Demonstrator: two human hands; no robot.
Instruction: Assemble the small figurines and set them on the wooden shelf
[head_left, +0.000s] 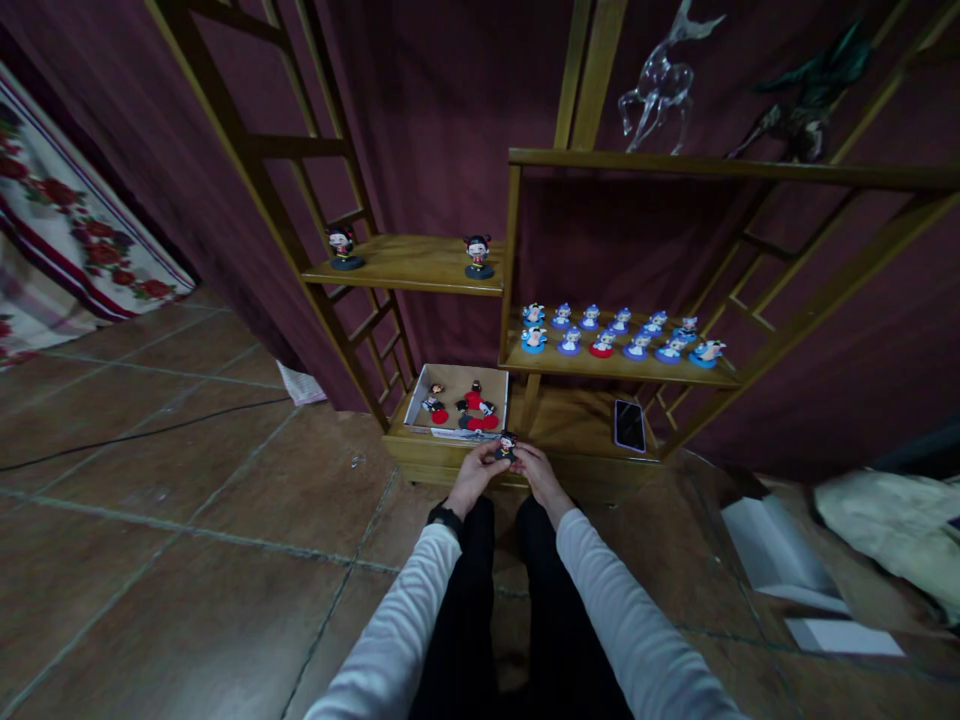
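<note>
My left hand [472, 477] and my right hand [538, 472] meet in front of a low wooden shelf unit [570, 430]. Both pinch one small figurine [508, 446] with black hair and a red body, held just above the bottom shelf's front edge. Right behind it an open cardboard box [450, 385] holds several similar red and black figurines. Two matching figurines [478, 256] stand on dark bases on the middle left shelf, the other figurine [342, 247] at its left end.
Several blue and white figurines [619, 335] fill the right middle shelf. A phone [629, 424] lies on the bottom shelf. A glass deer [664, 85] and a dark statue [810, 90] stand on top. White sheets [772, 555] lie on the tiled floor at right.
</note>
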